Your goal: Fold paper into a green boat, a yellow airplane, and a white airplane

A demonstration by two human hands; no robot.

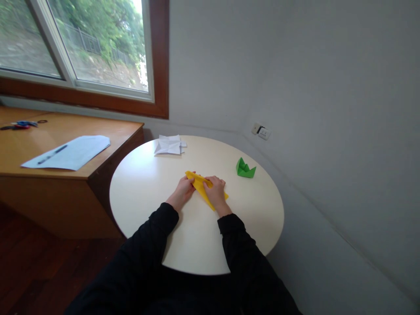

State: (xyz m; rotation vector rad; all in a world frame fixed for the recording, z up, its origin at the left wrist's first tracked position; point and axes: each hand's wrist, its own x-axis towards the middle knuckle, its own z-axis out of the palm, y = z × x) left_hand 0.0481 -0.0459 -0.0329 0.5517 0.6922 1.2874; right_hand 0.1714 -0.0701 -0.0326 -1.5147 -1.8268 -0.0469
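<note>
A folded sheet of yellow paper (201, 185) is between my two hands, over the middle of the round white table (138, 192). My left hand (184, 190) grips its upper left end, with the thumb on top. Across its right part lies my right hand (215, 191), thumb pressed on the paper and the other fingers curled over it. One pointed corner hangs toward me below the right hand, and another tip shows at that hand's right side. Part of the paper is hidden under the right hand. A green paper boat (245, 169) stands to the right, apart from both hands.
Creased white paper (168, 145) lies at the table's far edge. On the wooden desk (114, 127) to the left are white sheets (82, 151), a pen (52, 155) and scissors (22, 124). A wall with a socket (264, 133) borders the right side.
</note>
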